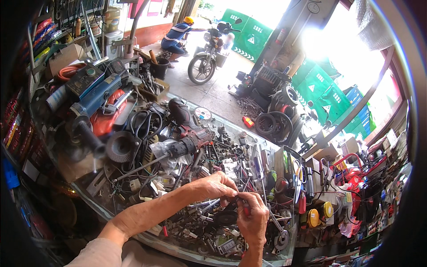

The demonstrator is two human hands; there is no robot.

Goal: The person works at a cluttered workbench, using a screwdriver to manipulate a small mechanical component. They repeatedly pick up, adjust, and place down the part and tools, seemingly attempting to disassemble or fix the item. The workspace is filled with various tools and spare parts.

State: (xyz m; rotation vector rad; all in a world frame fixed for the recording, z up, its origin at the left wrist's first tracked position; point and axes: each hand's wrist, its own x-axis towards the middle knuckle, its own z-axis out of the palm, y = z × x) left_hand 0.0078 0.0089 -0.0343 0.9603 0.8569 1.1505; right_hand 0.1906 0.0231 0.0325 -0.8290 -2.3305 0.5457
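My left hand and my right hand meet above the cluttered workbench, fingertips close together. Both are closed in a pinch. Between them is a small dark part with a bit of red, mostly covered by my fingers; its kind does not show. Beneath my hands lies a heap of screws, sockets, connectors and other small metal parts. Beyond my left forearm, a red and black cordless drill lies on the heap with a long bit pointing to the lower left.
An angle grinder and a wire wheel brush lie at the left. Scissors and yellow tape measures are at the right. Beyond the bench stand a motorcycle, a crouching person and stacked tires.
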